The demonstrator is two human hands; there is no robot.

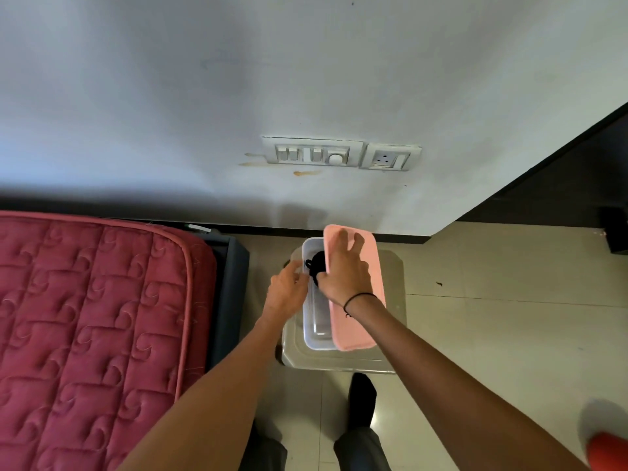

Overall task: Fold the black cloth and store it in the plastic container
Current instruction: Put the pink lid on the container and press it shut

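Observation:
A clear plastic container (317,321) stands on a small grey stool (390,355). The black cloth (316,263) lies bunched inside it at the far end. A pink lid (362,317) covers the container's right part, leaving the left side uncovered. My right hand (345,266) lies flat on the lid, fingers spread, thumb at the lid's left edge. My left hand (287,288) rests against the container's left rim, fingers curled on it.
A red quilted mattress (91,317) on a dark frame lies to the left. The wall with switch panels (339,154) is behind the stool. A dark cabinet (577,185) stands at the right. My feet (362,399) are on the tiled floor below the stool.

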